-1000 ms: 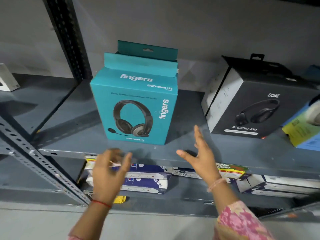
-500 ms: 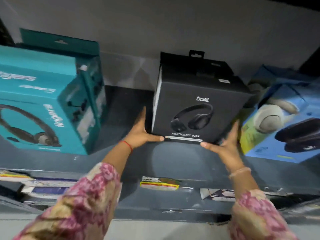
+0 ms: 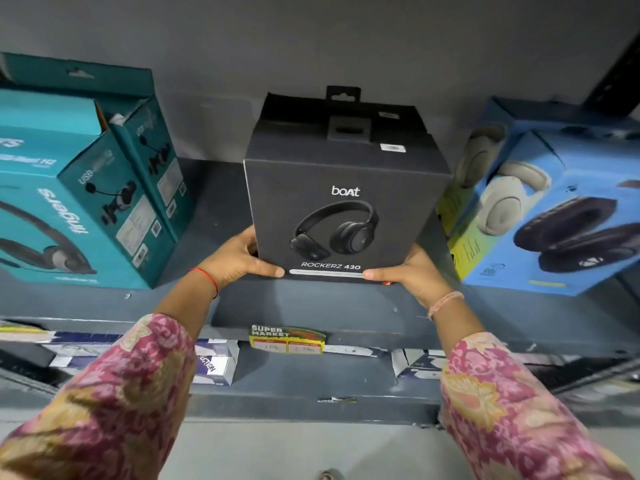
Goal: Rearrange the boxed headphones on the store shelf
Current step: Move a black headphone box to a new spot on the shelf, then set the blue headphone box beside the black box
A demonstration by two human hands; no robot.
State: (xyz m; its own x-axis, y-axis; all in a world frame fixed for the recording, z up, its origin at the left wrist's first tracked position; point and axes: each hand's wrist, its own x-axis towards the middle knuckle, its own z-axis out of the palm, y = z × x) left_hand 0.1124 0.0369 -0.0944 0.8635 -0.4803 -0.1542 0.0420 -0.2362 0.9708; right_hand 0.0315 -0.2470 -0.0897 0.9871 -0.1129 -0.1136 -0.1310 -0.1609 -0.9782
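Note:
A black boAt Rockerz 430 headphone box (image 3: 341, 188) stands upright in the middle of the grey metal shelf (image 3: 304, 306), front face towards me. My left hand (image 3: 239, 259) grips its lower left corner, thumb on the front face. My right hand (image 3: 412, 275) grips the lower right corner the same way. To the left stand two teal Fingers headset boxes (image 3: 79, 202), one behind the other. To the right sits a blue headphone box (image 3: 554, 216), tilted, with another behind it.
A yellow and green supermarket price tag (image 3: 287, 341) hangs on the shelf's front edge. Below it, a lower shelf holds flat white and blue boxes (image 3: 211, 365). A grey wall backs the shelf. A dark upright post (image 3: 613, 74) stands at the far right.
My hands left the teal box and took hold of the black box. The black box has turned square to me, and my view has shifted right and closer.

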